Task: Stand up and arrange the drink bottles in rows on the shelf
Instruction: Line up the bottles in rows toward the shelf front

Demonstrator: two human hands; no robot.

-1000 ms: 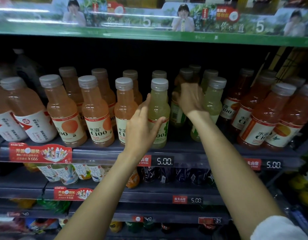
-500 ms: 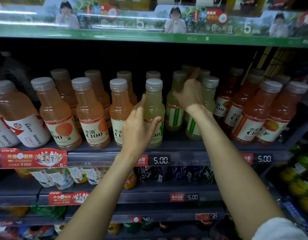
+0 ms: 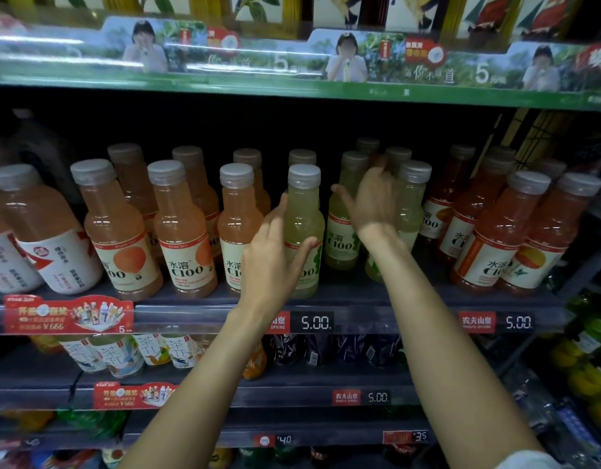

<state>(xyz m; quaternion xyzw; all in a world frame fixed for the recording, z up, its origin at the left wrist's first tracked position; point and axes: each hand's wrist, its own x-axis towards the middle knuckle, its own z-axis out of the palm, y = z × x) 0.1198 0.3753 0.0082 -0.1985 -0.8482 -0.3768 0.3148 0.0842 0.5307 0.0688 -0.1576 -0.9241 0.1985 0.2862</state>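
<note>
A row of upright drink bottles stands on the dark shelf [image 3: 197, 314]. My left hand [image 3: 275, 262] grips the front pale-green bottle [image 3: 304, 211], thumb across its label and fingers up its left side. My right hand [image 3: 371, 201] hovers with fingers spread between a second pale-green bottle [image 3: 343, 242] and a third one [image 3: 412, 204]; it holds nothing. More green bottles stand behind it, partly hidden. Orange bottles [image 3: 180, 228] fill the rows to the left, and red-orange bottles [image 3: 495, 238] fill those to the right.
White-labelled bottles [image 3: 45, 238] lean at the far left. A green promotional strip [image 3: 292, 86] marks the shelf above. Price tags [image 3: 314, 322] line the shelf front. Lower shelves hold tea bottles [image 3: 119, 353] and dark bottles. A yellow-green stock rack stands at the far right [image 3: 586, 353].
My right hand has pulled back from the rear green bottles' caps and spread its fingers between the front ones. My left hand stays on the front green bottle.
</note>
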